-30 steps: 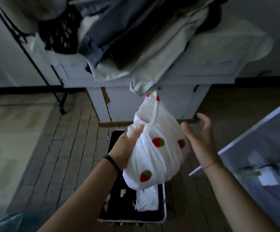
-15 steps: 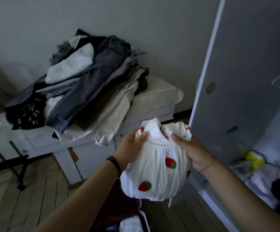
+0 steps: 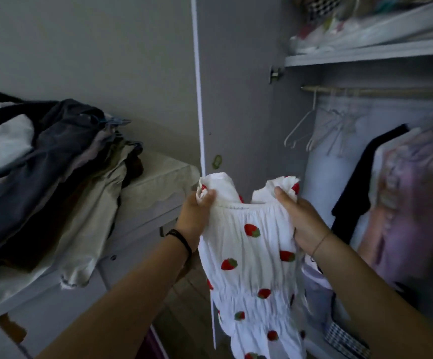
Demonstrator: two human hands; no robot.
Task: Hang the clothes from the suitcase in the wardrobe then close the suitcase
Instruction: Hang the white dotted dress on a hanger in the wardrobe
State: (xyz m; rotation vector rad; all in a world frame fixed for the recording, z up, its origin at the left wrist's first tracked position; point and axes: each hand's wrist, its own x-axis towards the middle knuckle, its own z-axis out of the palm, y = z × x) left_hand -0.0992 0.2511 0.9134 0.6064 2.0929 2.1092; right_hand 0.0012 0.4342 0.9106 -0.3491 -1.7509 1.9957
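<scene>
A white dress with red strawberries (image 3: 251, 257) hangs spread between my hands in front of the open wardrobe. My left hand (image 3: 193, 218) grips its left shoulder frill. My right hand (image 3: 301, 221) grips the right shoulder frill. Inside the wardrobe a wooden rail (image 3: 376, 91) carries several empty white hangers (image 3: 324, 130), and to their right a black garment (image 3: 363, 185) and a pink-purple garment (image 3: 414, 200) hang. The suitcase is out of sight, apart from a dark purple edge (image 3: 153, 343) at the bottom, whose identity I cannot tell.
The wardrobe door (image 3: 236, 86) stands open between the wall and the rail. A white table (image 3: 143, 216) on the left bears a heap of dark and beige clothes (image 3: 55, 177). A shelf (image 3: 370, 50) above the rail holds folded things. More items lie on the wardrobe floor (image 3: 345, 338).
The view has swung up from the suitcase and floor to the wardrobe. The bunched dress has been lifted and spread out, and my right hand has taken hold of its other shoulder.
</scene>
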